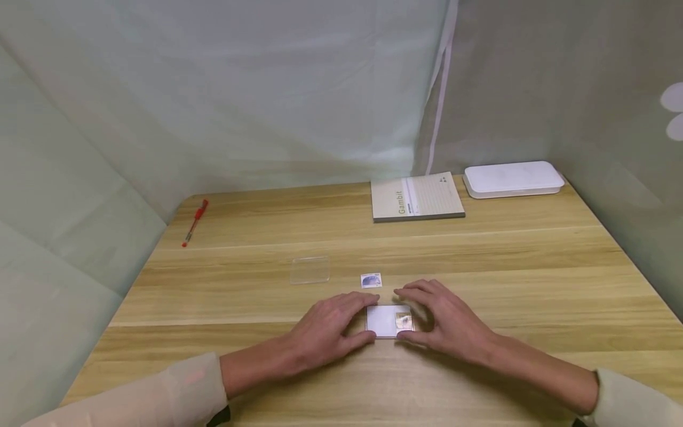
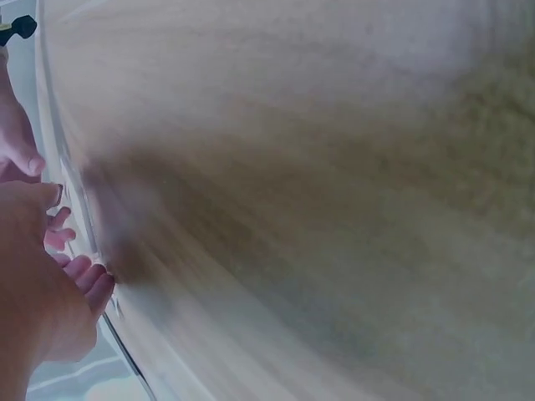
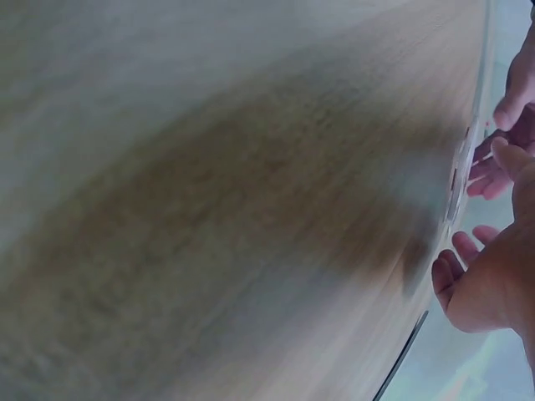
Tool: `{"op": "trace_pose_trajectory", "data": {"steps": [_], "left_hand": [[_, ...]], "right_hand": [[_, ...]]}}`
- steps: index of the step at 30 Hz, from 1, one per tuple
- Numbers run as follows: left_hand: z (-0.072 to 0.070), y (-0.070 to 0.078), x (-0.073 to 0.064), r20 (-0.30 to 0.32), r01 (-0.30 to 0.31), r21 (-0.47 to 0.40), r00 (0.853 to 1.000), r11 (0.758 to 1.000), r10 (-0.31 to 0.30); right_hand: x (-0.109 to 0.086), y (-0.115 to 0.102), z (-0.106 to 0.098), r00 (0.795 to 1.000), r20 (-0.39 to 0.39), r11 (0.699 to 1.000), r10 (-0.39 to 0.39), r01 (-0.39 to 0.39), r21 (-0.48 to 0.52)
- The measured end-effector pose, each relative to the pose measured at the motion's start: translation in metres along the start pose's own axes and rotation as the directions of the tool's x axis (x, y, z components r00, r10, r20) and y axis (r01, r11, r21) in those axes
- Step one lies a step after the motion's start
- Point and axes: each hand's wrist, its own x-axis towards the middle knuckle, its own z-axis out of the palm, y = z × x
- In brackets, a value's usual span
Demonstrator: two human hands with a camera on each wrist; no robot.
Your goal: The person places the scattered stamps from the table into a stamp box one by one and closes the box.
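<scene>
A flat white rectangular case (image 1: 381, 321) lies on the table between the two hands in the head view. On its right end sits a small brownish stamp (image 1: 404, 321). My left hand (image 1: 333, 326) holds the case's left end, thumb at the near edge and forefinger at the far edge. My right hand (image 1: 448, 323) is around the right end; its thumb is at the near edge beside the brownish stamp, while the fingers are raised beyond the far edge. Just behind the case lies a second, purple-and-white stamp (image 1: 371, 280). Both wrist views show mostly tabletop, with the case barely visible edge-on.
A clear plastic cover (image 1: 310, 270) lies behind the left hand. Far left is a red pen (image 1: 195, 223). At the back stand a notebook (image 1: 418, 197) and a lidded white box (image 1: 513, 179). Fabric curtains (image 1: 299, 89) enclose the table (image 1: 213, 284).
</scene>
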Motion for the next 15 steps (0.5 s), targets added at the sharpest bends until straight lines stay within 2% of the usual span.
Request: {"op": "trace_pose_trajectory", "data": {"steps": [3, 6, 12, 15], "left_hand": [[-0.003, -0.003, 0.002, -0.033, 0.002, -0.004, 0.999, 1.0, -0.002], [-0.007, -0.007, 0.005, -0.087, 0.008, -0.05, 0.996, 0.999, -0.012], [-0.014, -0.014, 0.016, -0.122, 0.122, -0.194, 0.982, 0.973, -0.147], [-0.016, -0.02, 0.022, -0.139, 0.148, -0.234, 0.973, 0.961, -0.184]], "right_hand": [[0.0, 0.0, 0.001, 1.0, -0.005, 1.0, -0.005, 0.005, -0.014], [0.0, 0.001, 0.001, 1.0, -0.008, 1.0, -0.015, 0.015, -0.023], [-0.002, 0.001, 0.003, 1.0, -0.009, 1.0, -0.021, 0.021, -0.02], [-0.003, 0.002, 0.003, 1.0, -0.014, 1.0, -0.02, 0.02, -0.023]]}}
